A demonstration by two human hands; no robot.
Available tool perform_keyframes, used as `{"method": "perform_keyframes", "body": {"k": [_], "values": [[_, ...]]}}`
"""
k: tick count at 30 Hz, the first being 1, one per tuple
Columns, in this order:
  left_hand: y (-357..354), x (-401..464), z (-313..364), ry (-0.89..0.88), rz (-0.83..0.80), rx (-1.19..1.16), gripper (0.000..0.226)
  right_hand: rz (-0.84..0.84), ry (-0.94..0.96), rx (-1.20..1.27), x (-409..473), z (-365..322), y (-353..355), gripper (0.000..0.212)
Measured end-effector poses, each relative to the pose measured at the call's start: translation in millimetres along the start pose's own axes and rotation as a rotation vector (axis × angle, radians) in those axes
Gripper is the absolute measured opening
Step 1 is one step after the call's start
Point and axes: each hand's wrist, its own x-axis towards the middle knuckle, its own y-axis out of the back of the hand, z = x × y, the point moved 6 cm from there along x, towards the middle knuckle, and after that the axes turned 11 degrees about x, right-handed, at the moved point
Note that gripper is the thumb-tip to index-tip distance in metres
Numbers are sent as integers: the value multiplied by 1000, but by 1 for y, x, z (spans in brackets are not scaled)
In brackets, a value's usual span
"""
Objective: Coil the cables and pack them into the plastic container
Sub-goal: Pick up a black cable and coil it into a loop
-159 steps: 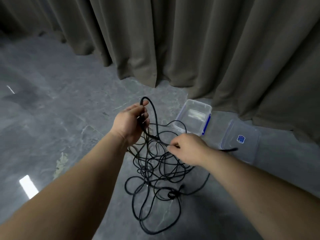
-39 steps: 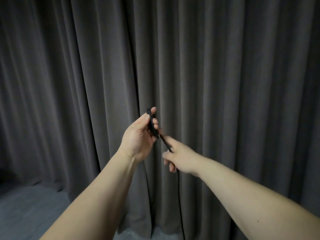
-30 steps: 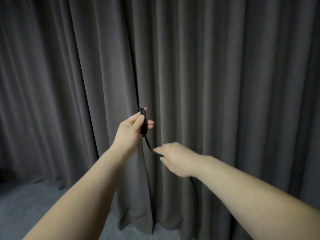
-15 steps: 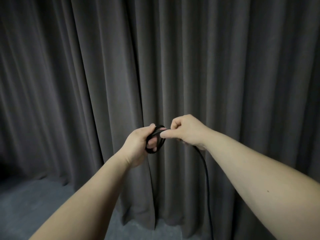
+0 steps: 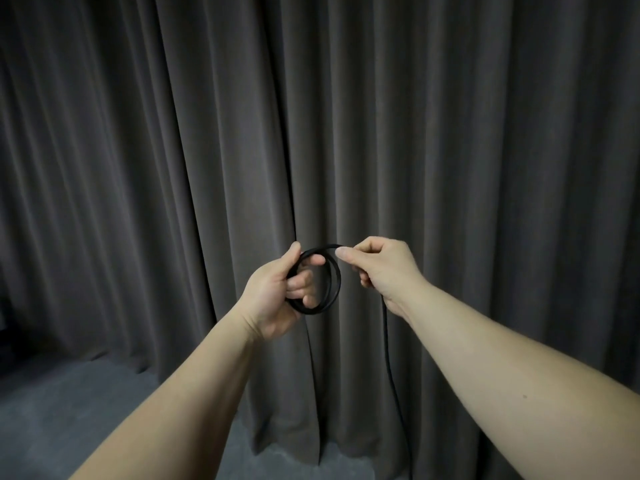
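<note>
While the left hand (image 5: 277, 292) grips a small coil (image 5: 327, 284) of black cable, thumb on top and fingers curled through the loops, the right hand (image 5: 379, 266) pinches the same cable just beside the coil's top, laying on the next turn. Only two or three loops show in the coil, so the winding looks to be at an early stage. From under the right hand the loose cable (image 5: 389, 358) hangs straight down and leaves the bottom of the view, so how much is left to wind cannot be told. Both hands are raised in front of a dark curtain (image 5: 173, 168), with a strip of grey floor (image 5: 69, 403) below. The container is not in view, so nothing shows as packed; by my reading, finishing this coil, any other cables and all the packing remain to be done.
</note>
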Motion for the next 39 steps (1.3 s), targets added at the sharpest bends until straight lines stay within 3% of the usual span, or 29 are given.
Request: {"method": "perform_keyframes", "body": {"k": [3,8,15,18,21,23,26,30,34,39], "values": [[-1,-1,-1,-6,-18,-11,41,31,-37,104,-1,8,-3,23],[-6,-3,1,-27,-111,-45,38,-58,-75,150,-3,17,-14,16],[-7,4,18,-110,-75,-189,34,-249,-173,93,-16,41,-33,32],[-2,14,31,-165,7,-246,27,-338,-243,-180,-23,67,-36,63],[8,23,47,-247,75,-225,23,-444,-283,-544,-37,79,-32,70],[16,27,52,-300,133,-84,21,-544,-110,-829,-42,62,-32,59],[23,24,45,-339,198,238,22,-599,340,-1102,-40,10,-45,39],[20,19,19,-321,132,464,23,-440,596,-876,-28,-45,-44,21],[10,12,4,-290,27,464,20,-246,407,-509,-11,-56,-23,7],[-9,5,2,-211,-26,165,23,-177,276,-277,-2,-39,-13,6]]}}
